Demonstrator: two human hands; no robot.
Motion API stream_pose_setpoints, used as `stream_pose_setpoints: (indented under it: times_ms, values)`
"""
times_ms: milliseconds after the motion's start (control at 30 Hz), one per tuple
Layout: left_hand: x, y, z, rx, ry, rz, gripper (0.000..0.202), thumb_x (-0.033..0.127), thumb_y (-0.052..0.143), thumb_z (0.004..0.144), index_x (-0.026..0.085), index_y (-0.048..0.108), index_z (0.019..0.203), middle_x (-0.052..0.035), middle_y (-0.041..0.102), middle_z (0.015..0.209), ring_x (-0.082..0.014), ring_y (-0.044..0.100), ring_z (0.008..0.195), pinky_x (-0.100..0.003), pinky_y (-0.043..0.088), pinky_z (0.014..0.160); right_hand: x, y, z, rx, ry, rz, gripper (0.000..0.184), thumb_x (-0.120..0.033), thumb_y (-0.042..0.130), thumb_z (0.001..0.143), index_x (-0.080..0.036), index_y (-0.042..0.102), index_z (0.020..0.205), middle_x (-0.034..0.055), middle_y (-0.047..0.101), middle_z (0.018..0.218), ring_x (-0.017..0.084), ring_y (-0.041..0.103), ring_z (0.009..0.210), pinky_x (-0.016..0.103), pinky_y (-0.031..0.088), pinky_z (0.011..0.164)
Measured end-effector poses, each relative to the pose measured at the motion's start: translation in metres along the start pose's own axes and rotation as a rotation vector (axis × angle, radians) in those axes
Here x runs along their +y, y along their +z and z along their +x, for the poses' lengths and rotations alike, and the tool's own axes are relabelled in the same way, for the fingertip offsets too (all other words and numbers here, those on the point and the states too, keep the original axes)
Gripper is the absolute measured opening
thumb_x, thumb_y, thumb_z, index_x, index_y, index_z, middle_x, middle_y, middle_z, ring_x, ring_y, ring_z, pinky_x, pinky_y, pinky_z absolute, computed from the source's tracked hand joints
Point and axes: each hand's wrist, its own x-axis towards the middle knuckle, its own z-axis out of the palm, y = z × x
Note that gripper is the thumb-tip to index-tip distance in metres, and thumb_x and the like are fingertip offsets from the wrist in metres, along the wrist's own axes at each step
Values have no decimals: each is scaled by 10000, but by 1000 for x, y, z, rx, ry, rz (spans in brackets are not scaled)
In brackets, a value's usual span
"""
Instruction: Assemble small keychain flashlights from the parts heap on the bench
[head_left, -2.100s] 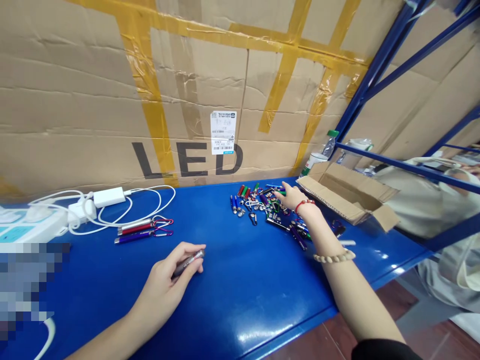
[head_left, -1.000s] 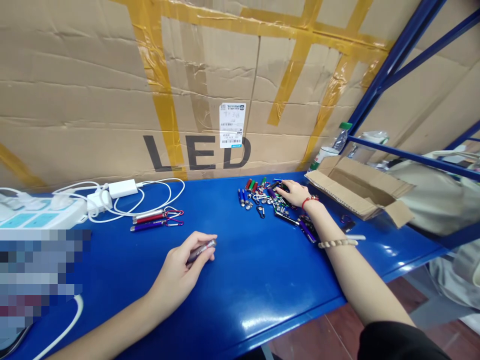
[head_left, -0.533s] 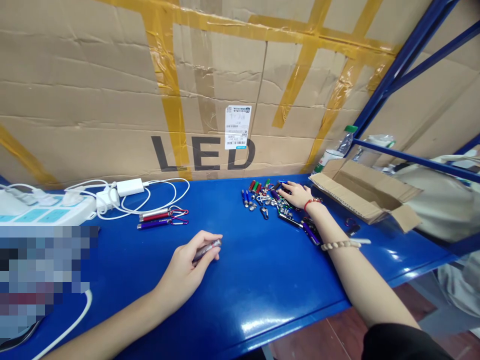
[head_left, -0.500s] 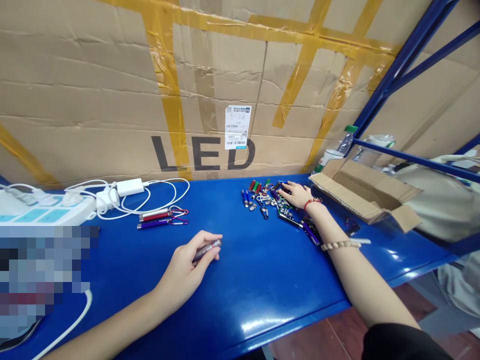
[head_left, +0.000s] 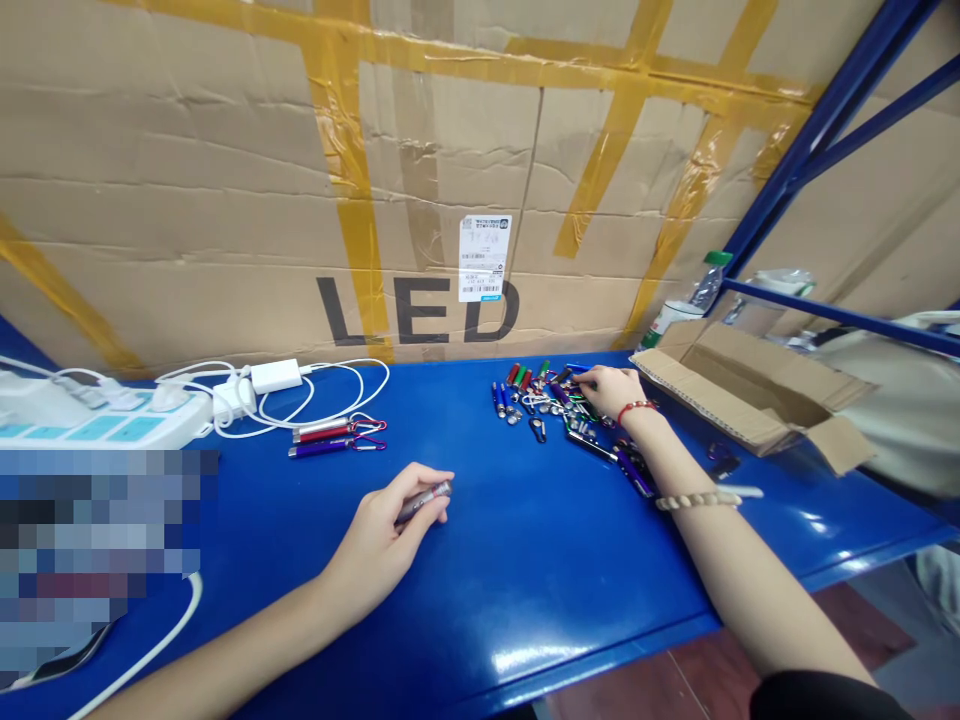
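Note:
My left hand point(head_left: 390, 525) is closed around a small grey flashlight tube point(head_left: 426, 500), held tilted just above the blue table in front of me. At the back right, my right hand point(head_left: 609, 390) reaches into a pile of small flashlight parts point(head_left: 559, 400). Its fingers are bent down and pressed together at the pile; what they pinch, if anything, is hidden. Blue, red and green tubes, small carabiners and silvery bits make up the pile. Left of it on the table lie a few slim flashlights with carabiners, among them a red one point(head_left: 322, 434) and a purple one point(head_left: 321, 449).
An open cardboard box point(head_left: 750, 390) and a green-capped bottle point(head_left: 697, 290) stand right of the pile. White cables and a power strip point(head_left: 127, 420) lie at the left. A large taped carton point(head_left: 420, 120) closes off the back; blue shelf posts rise at right.
My right hand's fingers, spread flat over the pile before, are now drawn together and bent down into it. My left hand keeps its hold on the tube. The view has shifted slightly.

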Motion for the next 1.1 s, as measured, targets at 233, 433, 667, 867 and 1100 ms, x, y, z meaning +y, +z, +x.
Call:
stream_pose_setpoints:
  times_ms: [233, 433, 667, 867, 1100]
  values:
    - [-1, 0, -2, -15, 14, -48, 197, 277, 434, 846, 159, 530, 971, -15, 598, 722, -128, 591, 708, -225, 464, 638, -2, -3, -1, 13, 15, -6, 274, -300, 448, 825, -281, 669, 985, 20, 645, 1016, 207, 562, 949, 352, 336, 812]
    - [-1, 0, -2, -17, 36, -53, 203, 270, 432, 851, 155, 533, 984, -18, 606, 718, -131, 582, 686, -238, 457, 643, -3, -8, -4, 40, 24, 34, 271, -339, 472, 791, -254, 686, 934, 39, 663, 926, 237, 579, 912, 353, 374, 735]
    - [-5, 1, -3, -13, 56, -62, 203, 262, 429, 869, 154, 524, 1012, -22, 616, 734, -129, 587, 699, -240, 438, 698, -38, -33, -19, 185, -133, 194, 343, -364, 368, 863, -230, 632, 1036, 42, 624, 955, 184, 593, 822, 288, 443, 686]
    - [-9, 0, -5, -69, 53, -12, 198, 270, 425, 872, 182, 524, 1019, 5, 610, 702, -118, 578, 658, -212, 422, 642, -111, -30, -58, 108, -781, 470, 338, -371, 314, 911, -206, 609, 933, 70, 595, 964, 176, 569, 895, 312, 458, 809]
    - [-7, -1, -7, -71, 63, 37, 196, 253, 421, 868, 197, 520, 1028, 17, 607, 703, -110, 563, 643, -203, 400, 618, -149, -31, -95, -81, -1101, 506, 275, -306, 326, 928, -191, 564, 853, 54, 578, 822, 150, 555, 763, 269, 465, 673]
